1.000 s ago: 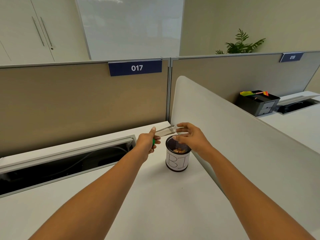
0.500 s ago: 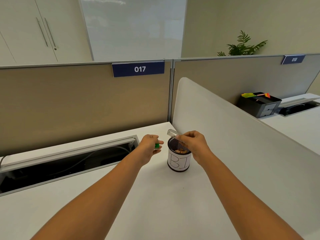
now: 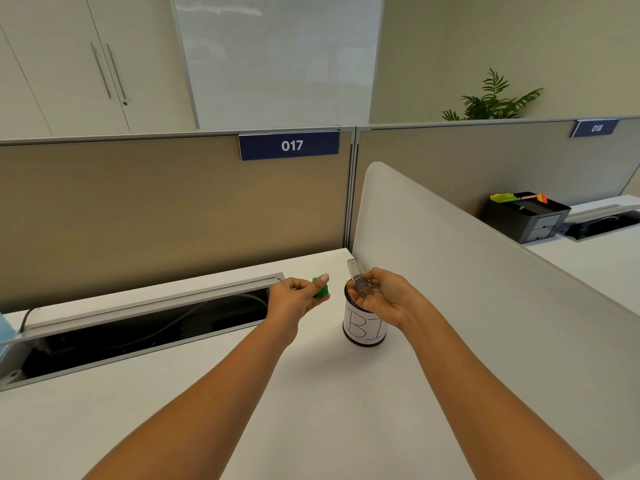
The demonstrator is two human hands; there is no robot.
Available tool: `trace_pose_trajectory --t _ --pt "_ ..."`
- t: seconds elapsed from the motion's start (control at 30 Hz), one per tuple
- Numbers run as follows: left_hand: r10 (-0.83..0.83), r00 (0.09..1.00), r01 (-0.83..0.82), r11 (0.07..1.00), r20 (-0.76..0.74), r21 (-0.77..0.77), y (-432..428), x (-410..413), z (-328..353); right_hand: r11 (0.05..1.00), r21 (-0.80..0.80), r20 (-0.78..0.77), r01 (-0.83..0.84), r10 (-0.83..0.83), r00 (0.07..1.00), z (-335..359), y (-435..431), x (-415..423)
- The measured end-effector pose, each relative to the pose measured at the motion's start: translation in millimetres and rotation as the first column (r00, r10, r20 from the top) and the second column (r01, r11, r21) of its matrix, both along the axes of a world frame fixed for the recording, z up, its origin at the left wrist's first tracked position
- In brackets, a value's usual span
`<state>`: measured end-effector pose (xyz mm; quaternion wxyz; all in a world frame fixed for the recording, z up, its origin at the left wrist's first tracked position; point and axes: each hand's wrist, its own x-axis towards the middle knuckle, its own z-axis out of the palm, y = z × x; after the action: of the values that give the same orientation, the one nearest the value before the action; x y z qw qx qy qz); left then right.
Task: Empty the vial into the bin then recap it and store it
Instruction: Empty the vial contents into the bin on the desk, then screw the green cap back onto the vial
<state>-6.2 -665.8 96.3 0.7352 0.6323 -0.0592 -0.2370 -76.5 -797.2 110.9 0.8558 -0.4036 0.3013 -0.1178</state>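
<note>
A clear plastic vial [image 3: 356,276] is held in my right hand [image 3: 384,296], tilted with its open mouth up and away, directly above the bin. The bin [image 3: 363,327] is a small black mesh cup wrapped in white paper with hand-drawn letters, standing on the white desk near the side divider. My right hand covers most of the bin's rim, so its contents are hidden. My left hand [image 3: 294,299] pinches a small green cap [image 3: 320,289] between thumb and fingers, a short way left of the vial and apart from it.
A white side divider [image 3: 485,289] rises just right of the bin. An open cable tray [image 3: 145,327] runs along the desk's back left. A beige partition with a "017" sign [image 3: 289,145] closes the back. A black organiser [image 3: 526,216] sits on the neighbouring desk.
The vial went from lying sideways between both hands to being held by my right hand alone, mouth tipped upward. My left hand drew left with the green cap.
</note>
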Motion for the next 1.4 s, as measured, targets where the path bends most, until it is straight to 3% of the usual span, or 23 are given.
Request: trace_pose_trajectory --t 0.23,0.5,0.97,1.4 --pt "-0.008 0.999 0.004 0.998 -0.05 -0.07 22.4 -11.7 -3.5 0.986 -0.117 0.075 -0.121 0.131 0.989 8.4 29.8 -6.4" --pt "0.003 0.993 -0.011 0.998 -0.114 -0.068 102.8 -46.2 12.7 0.988 -0.097 0.203 -0.124 0.142 0.969 12.3 121.1 -21.5" --pt "0.26 0.947 -0.281 0.955 -0.188 -0.098 354.6 -89.2 40.1 0.875 -0.439 0.079 -0.204 0.263 0.961 23.9 366.5 -59.8" --pt "0.314 0.949 -0.312 0.942 -0.003 -0.126 566.1 -115.3 53.9 0.851 -0.484 0.172 -0.203 0.32 0.931 33.2 568.5 -75.0"
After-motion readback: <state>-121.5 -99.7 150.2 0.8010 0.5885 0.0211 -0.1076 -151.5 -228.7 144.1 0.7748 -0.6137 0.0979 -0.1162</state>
